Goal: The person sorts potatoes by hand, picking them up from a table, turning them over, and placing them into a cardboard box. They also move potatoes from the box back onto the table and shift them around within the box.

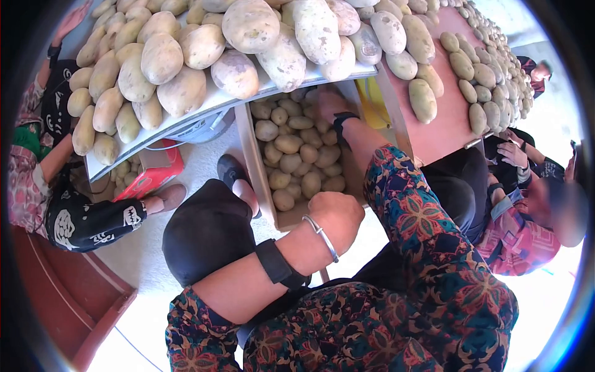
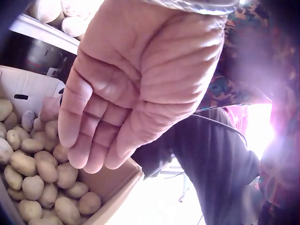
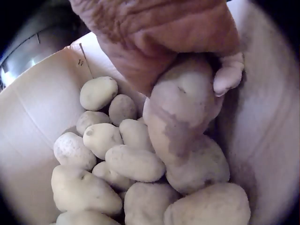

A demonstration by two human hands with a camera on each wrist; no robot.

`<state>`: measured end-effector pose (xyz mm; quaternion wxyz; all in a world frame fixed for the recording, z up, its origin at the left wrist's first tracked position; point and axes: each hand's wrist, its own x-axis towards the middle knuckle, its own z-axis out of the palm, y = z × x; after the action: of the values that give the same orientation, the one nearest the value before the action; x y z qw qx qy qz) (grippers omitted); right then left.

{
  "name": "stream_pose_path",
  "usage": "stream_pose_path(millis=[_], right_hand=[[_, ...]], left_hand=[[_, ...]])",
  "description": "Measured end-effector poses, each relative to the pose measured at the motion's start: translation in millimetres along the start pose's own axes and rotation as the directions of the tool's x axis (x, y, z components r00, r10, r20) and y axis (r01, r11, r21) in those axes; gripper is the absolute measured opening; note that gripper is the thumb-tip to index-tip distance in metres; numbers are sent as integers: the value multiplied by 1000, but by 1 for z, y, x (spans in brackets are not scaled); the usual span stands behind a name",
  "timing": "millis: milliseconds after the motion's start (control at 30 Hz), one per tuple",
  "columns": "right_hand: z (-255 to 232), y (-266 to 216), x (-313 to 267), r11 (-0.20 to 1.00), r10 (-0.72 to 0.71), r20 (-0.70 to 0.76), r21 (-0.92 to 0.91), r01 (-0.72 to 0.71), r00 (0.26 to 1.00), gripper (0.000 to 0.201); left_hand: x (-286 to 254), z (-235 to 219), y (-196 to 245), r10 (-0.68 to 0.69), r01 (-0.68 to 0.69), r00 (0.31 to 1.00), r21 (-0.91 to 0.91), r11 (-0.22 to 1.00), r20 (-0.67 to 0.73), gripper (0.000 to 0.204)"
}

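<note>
Down inside the cardboard box (image 1: 365, 177), my right hand (image 1: 331, 105) grips a large potato (image 3: 180, 112) with a damp-looking dark patch. In the right wrist view it sits under the palm, a fingertip (image 3: 228, 80) showing along its right side. More potatoes (image 3: 136, 163) lie below and beside it, heaped in the box. My left hand (image 1: 334, 217) hangs just past the box's near edge, a bangle and black strap on its arm. Seen in the left wrist view, its palm (image 2: 136, 84) is bare and the fingers are loosely bent, holding nothing.
Large potatoes (image 1: 251, 28) are piled on the white tabletop (image 1: 167, 124) above the box. Smaller ones (image 1: 486, 77) cover a pinkish board (image 1: 443, 133) at right. A red carton (image 1: 162, 170) stands under the table at left. Other people sit at both sides.
</note>
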<state>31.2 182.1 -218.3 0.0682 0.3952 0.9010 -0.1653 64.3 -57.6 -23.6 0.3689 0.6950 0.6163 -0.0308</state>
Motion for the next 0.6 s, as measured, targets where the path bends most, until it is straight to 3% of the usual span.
stream_pose_path(millis=[100, 167, 200, 233, 267, 300, 333, 367, 433, 533, 600], right_hand=[[4, 5, -21, 997, -71, 85, 34, 69, 994, 43], [6, 8, -36, 994, -93, 141, 63, 84, 986, 48], [4, 6, -49, 926, -36, 152, 377, -24, 988, 48], [3, 6, -58, 751, 8, 177, 649, -123, 984, 48], [2, 5, -66, 754, 3, 169, 647, -114, 986, 48], [6, 10, -72, 423, -37, 325, 862, -280, 945, 44], [6, 12, -79, 31, -138, 443, 896, -444, 886, 40], [6, 14, -85, 38, -136, 438, 899, -437, 889, 40], [-3, 8, -103, -171, -318, 438, 846, -505, 841, 42], [-41, -12, -126, -117, -427, 350, 893, -435, 834, 51], [-60, -24, -136, -78, -420, 293, 931, -356, 859, 55]], left_hand=[[0, -7, -2, 33, -33, 999, 4, 999, -24, 24], [-1, -14, 3, -5, 3, 999, 49, 999, 45, 24], [-2, -12, 1, -3, 1, 999, 50, 999, 38, 24], [-1, -5, -4, 42, -38, 996, 58, 998, -78, 17], [0, 1, -9, 88, -76, 978, 71, 995, -191, 13], [0, 3, -10, 88, -75, 976, 74, 994, -200, 13], [1, 4, -12, 95, -80, 972, 79, 994, -217, 13], [1, 3, -13, 104, -87, 967, 83, 993, -234, 13], [2, 1, -16, 127, -114, 969, 74, 991, -214, 13], [-5, 5, -19, 160, -157, 957, 33, 987, -244, 13], [-4, 4, -23, 173, -179, 944, 4, 984, -280, 14]])
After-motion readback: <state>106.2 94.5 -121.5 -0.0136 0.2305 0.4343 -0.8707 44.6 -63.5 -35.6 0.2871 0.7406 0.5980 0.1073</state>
